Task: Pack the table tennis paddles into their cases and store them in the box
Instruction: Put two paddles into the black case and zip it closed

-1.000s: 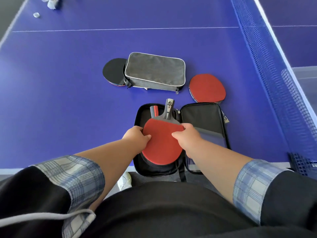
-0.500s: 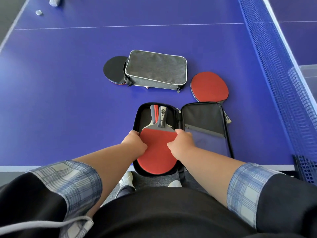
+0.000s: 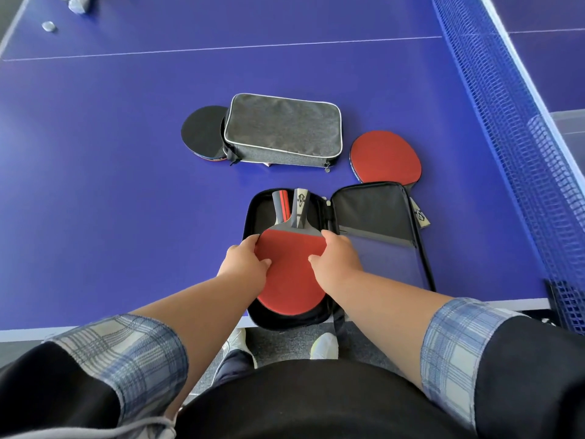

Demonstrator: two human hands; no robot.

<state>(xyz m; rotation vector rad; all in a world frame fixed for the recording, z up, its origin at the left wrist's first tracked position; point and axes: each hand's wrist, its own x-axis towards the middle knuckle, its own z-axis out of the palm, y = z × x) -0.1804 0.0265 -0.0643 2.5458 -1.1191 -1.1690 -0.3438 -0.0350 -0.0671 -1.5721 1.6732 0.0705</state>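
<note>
An open black case point(image 3: 376, 213) lies at the table's near edge. In its left half sits a red paddle point(image 3: 289, 274), handle pointing away, on top of another paddle whose red-striped handle point(image 3: 281, 205) shows beside it. My left hand point(image 3: 245, 264) grips the red paddle's left edge and my right hand point(image 3: 335, 261) grips its right edge. A second red paddle point(image 3: 384, 158) lies on the table behind the case lid. A closed grey case point(image 3: 285, 129) lies further back, partly covering a black paddle point(image 3: 201, 133).
The blue net point(image 3: 506, 122) runs along the right side. A clear plastic box point(image 3: 566, 122) shows beyond the net. A small white object point(image 3: 49, 26) lies at the far left of the table. My feet point(image 3: 323, 345) show below the table edge.
The red paddle has been lowered and slid toward me into the case's left half, with both hands staying on its edges.
</note>
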